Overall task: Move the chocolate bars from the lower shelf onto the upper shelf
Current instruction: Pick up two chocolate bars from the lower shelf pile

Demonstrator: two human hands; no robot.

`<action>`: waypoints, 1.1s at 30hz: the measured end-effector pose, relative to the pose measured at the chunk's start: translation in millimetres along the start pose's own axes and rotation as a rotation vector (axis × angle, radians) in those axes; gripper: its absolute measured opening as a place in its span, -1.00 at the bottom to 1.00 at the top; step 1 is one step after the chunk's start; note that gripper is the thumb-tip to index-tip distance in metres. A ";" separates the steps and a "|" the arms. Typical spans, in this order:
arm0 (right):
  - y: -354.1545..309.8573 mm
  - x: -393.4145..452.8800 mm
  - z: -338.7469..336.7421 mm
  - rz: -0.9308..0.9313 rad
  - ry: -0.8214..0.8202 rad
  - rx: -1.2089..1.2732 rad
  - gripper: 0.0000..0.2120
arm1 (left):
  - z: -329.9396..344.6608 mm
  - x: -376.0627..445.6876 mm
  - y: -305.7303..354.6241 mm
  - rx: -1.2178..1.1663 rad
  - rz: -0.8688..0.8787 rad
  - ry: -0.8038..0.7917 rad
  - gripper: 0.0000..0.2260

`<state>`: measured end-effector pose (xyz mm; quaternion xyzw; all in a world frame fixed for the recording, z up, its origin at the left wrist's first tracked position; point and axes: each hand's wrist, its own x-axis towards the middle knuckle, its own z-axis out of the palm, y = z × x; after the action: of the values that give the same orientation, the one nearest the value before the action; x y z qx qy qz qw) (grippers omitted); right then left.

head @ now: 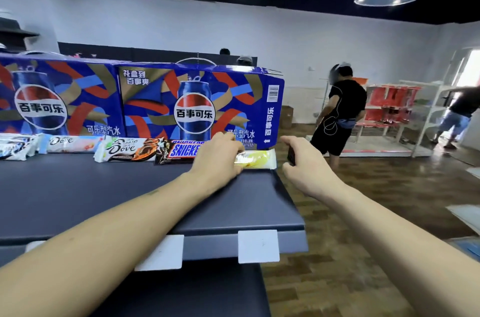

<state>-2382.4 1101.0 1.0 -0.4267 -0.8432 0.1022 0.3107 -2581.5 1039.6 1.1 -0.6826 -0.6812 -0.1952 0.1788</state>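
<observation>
On the dark upper shelf point(130, 194) a row of chocolate bars lies in front of the cola cartons: a white bar point(15, 147), a pale Dove bar point(72, 143), a white and orange Dove bar point(127, 150), a Snickers bar point(179, 151) and a yellow-white bar point(257, 159) at the right end. My left hand point(218, 155) rests on the yellow-white bar's left end, fingers curled over it. Beyond the shelf's right edge, my right hand point(298, 158) grips a small dark thing. The lower shelf point(181, 290) shows only a dark strip below.
Two blue cola cartons point(197, 103) stand along the back of the upper shelf. White price tags point(258, 246) hang on its front edge. To the right lies wooden floor, with a person in black point(340, 111), another person point(459, 111) and white racks point(405, 119) beyond.
</observation>
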 end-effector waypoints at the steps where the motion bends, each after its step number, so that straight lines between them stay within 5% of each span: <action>1: 3.3 1.9 -1.4 -0.010 0.010 0.011 -0.40 | 5.5 5.6 3.0 -0.026 -0.024 0.000 -0.65; 22: 8.4 49.9 36.4 -0.078 0.054 0.115 -0.51 | 47.0 72.3 -8.9 0.226 -0.025 -0.042 -0.90; 33: -4.6 47.2 51.8 -0.017 0.023 0.074 -0.52 | 28.9 63.3 -10.4 0.202 0.034 -0.006 -0.79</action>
<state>-2438.1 1139.9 -17.1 -0.4089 -0.8388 0.1258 0.3368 -2591.5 1108.9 8.4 -0.6730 -0.6863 -0.1206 0.2478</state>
